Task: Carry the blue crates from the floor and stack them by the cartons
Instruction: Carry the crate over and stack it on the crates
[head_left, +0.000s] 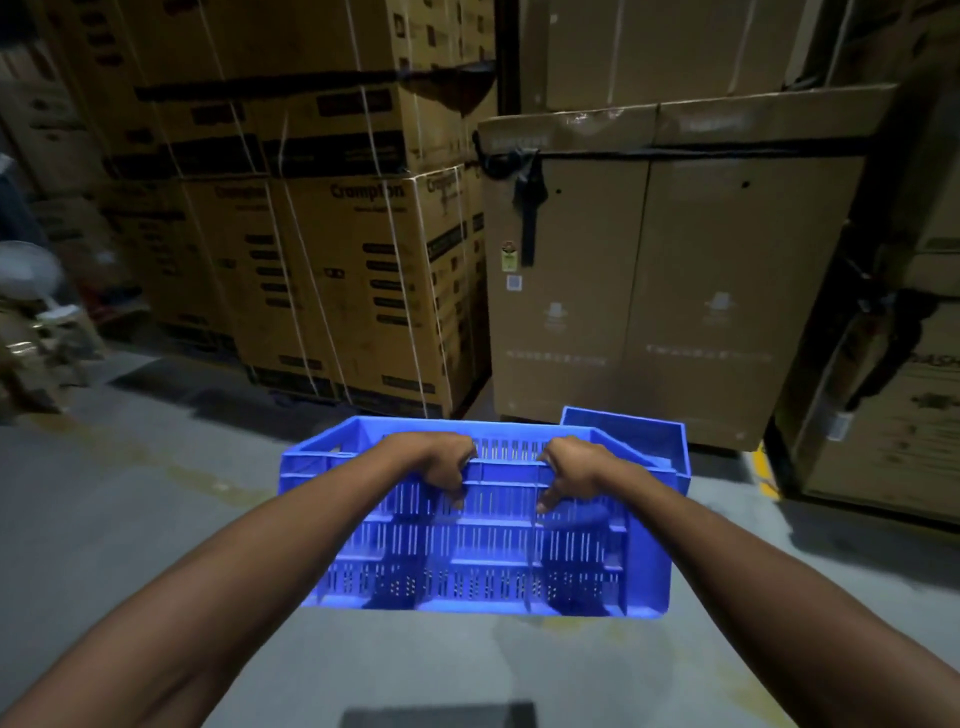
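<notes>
I hold a blue slotted plastic crate (483, 561) out in front of me, above the grey floor. My left hand (441, 465) and my right hand (569, 470) both grip its near top rim, fingers curled over the edge, close together at the middle. Behind it, partly hidden, another blue crate (649, 431) stands on the floor against a tall brown carton (660, 291).
Strapped stacks of printed cartons (332, 280) rise at the left and centre, with more cartons at the right (893, 405). Clutter and a white object (31, 312) lie at the far left. A yellow floor mark (763, 467) runs by the right cartons.
</notes>
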